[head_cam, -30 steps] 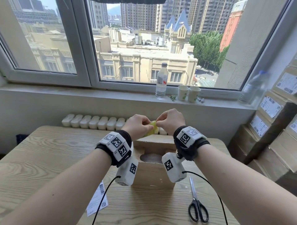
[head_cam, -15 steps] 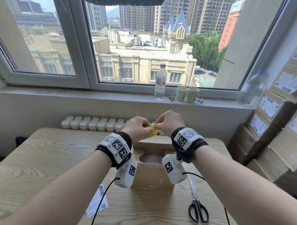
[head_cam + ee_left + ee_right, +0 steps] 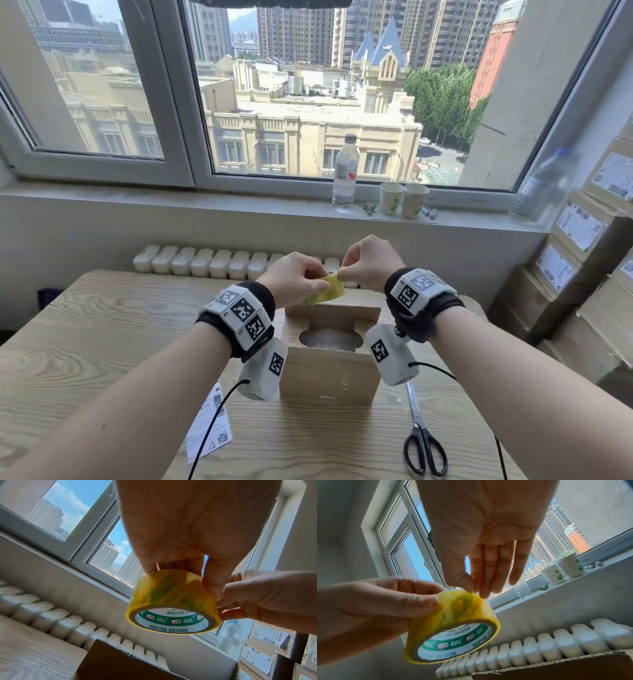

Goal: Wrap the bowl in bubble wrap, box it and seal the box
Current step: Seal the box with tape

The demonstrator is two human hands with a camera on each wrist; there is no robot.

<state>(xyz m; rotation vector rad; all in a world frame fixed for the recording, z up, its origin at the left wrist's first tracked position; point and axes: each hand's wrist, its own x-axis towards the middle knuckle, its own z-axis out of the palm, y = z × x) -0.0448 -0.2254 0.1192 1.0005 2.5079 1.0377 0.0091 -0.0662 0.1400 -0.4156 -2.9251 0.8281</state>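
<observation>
A yellow tape roll [image 3: 327, 292] with a green and white core [image 3: 171, 620] hangs in the air above the cardboard box [image 3: 329, 373]. My left hand [image 3: 294, 281] grips the roll [image 3: 453, 622] round its side. My right hand [image 3: 366, 263] pinches the tape's loose end at the top of the roll [image 3: 473, 592] between thumb and fingertips. The box stands on the wooden table [image 3: 85, 325], its top flaps leaving a round gap where the bubble-wrapped bowl [image 3: 330, 339] shows inside.
Black scissors [image 3: 423, 442] lie on the table right of the box. A printed label [image 3: 209, 425] lies at its left front. A radiator [image 3: 205, 260] runs behind the table. A water bottle [image 3: 345, 171] and two paper cups [image 3: 402, 200] stand on the sill. Stacked cartons [image 3: 582, 274] fill the right.
Both hands stay together on the tape roll above the box. The right hand's fingers have shifted slightly at the roll's top edge; the box has not moved.
</observation>
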